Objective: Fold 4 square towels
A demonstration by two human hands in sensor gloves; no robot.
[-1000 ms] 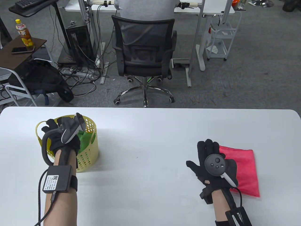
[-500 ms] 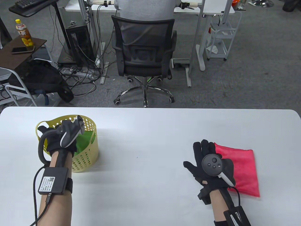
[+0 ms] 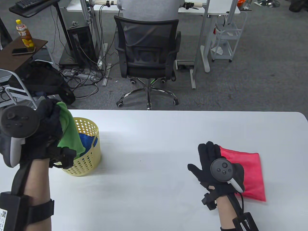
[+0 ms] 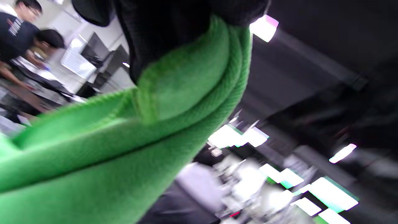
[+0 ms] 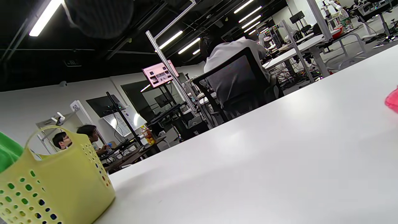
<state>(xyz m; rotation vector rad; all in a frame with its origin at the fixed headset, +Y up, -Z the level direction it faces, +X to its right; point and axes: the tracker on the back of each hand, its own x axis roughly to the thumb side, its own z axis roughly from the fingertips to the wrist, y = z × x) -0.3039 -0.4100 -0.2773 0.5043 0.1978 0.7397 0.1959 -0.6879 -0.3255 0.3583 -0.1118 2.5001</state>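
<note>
My left hand (image 3: pixel 44 126) grips a green towel (image 3: pixel 68 131) and holds it raised above the yellow basket (image 3: pixel 83 160) at the table's left; the towel hangs down into the basket. The green towel fills the left wrist view (image 4: pixel 124 140), pinched under my gloved fingers (image 4: pixel 164 34). A blue towel (image 3: pixel 87 140) lies inside the basket. A folded red towel (image 3: pixel 245 168) lies on the table at the right. My right hand (image 3: pixel 211 163) lies flat with fingers spread, partly over the red towel's left edge.
The white table (image 3: pixel 154 144) spreads between basket and red towel. The basket also shows in the right wrist view (image 5: pixel 56 183). An office chair (image 3: pixel 146 57) with a seated person stands beyond the far edge.
My left hand came up out of the basket with the green towel, rising toward the camera. A blue towel now shows in the basket. My right hand has barely moved.
</note>
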